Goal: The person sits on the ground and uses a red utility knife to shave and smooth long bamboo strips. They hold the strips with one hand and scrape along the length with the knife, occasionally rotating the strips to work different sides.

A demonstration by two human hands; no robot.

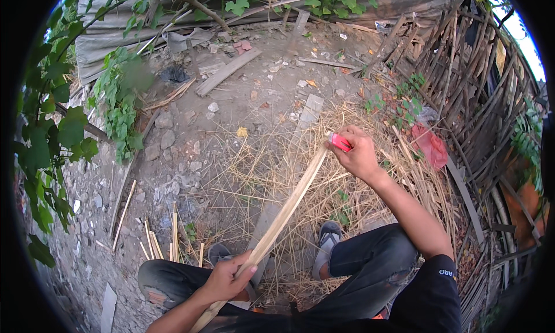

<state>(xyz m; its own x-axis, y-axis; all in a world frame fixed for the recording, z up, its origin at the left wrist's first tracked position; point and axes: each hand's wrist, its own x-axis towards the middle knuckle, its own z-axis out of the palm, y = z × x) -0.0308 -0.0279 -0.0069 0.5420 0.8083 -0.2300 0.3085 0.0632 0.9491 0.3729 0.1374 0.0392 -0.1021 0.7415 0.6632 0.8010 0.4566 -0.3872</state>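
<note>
A long, pale split bamboo strip (289,209) slants across the middle, from low near my lap up to the far right. Closed round its lower part is my left hand (227,280), thumb lying along the top. My right hand (357,151) is closed on a small red-handled tool (340,142) with a silvery end, at the strip's far tip. Fingers hide most of that tool, so whether it has a blade cannot be made out. Both arms are apart, the right one stretched farther forward.
Thin shavings (254,165) litter the ground beyond my feet, heaped at right. Several cut sticks (174,235) stand beside my left knee. A grey plank (228,73) lies ahead; a red plastic bag (429,145) rests by the stick fence (462,84). Leafy vines (118,96) hang at left.
</note>
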